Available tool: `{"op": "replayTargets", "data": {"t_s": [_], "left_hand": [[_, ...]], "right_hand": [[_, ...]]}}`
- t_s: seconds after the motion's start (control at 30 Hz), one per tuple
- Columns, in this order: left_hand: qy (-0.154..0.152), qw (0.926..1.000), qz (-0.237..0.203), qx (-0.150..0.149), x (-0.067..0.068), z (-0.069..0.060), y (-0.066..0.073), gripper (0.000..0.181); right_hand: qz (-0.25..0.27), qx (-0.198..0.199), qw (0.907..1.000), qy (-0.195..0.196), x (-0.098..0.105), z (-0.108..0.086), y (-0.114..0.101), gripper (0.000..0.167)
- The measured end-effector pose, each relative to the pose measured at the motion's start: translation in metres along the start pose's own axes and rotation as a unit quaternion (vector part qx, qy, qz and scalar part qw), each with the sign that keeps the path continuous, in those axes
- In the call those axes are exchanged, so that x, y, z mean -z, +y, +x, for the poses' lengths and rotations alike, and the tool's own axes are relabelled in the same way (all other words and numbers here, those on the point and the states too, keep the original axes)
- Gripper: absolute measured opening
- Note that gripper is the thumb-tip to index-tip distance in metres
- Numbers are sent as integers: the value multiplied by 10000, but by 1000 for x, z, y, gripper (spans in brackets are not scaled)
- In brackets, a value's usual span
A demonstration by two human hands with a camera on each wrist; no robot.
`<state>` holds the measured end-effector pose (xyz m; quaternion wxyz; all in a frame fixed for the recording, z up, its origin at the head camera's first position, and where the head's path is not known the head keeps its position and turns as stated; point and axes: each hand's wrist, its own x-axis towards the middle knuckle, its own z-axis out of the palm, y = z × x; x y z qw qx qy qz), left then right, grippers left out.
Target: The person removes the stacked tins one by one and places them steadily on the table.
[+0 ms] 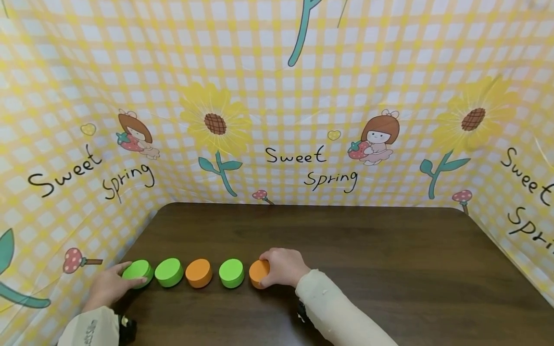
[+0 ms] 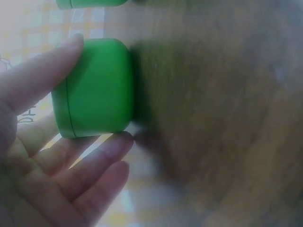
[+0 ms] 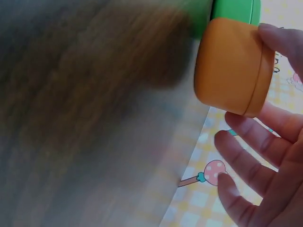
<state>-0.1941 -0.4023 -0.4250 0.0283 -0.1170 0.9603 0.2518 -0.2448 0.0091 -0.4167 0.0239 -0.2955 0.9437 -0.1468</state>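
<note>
Several small round lidded jars stand in a row on the dark wooden table point(image 1: 389, 269). My left hand point(image 1: 109, 284) holds the leftmost green jar point(image 1: 137, 274) between thumb and fingers; a thin lid seam shows on this green jar point(image 2: 99, 90) in the left wrist view. At the row's right end, my right hand point(image 1: 286, 266) pinches an orange jar point(image 1: 258, 274) by its sides, thumb opposite fingers. The right wrist view shows that orange jar point(image 3: 232, 68) with its lid seam. Between the hands stand a green jar point(image 1: 169, 272), an orange jar point(image 1: 199, 273) and another green jar point(image 1: 231, 273).
A yellow checked cloth point(image 1: 277, 105) with flowers and "Sweet Spring" lettering rises behind the table and along both sides. The table's far edge point(image 1: 311, 205) meets this cloth. Wood surface stretches behind the row and to the right of my right arm.
</note>
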Motion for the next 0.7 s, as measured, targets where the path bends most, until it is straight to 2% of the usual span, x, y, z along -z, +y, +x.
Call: {"op": "replayTargets", "data": {"t_s": [0.17,0.37,0.5,0.7], "left_hand": [[-67,10000,50,-5,1,1,4,100],[-219,9995,181,-126,3,1,2,94],[-286,9993,114,-203,5,2,1,92],[-361,9992,44,-160,5,2,1,98]], "right_hand": [[1,-159,9996,-222,-3,0,-1,58],[142,-85,9996,-237,0,-5,3,79],[200,-142,9995,-218,11,-12,13,87],[367,-137,9992,12,39,-33,34,86]]}}
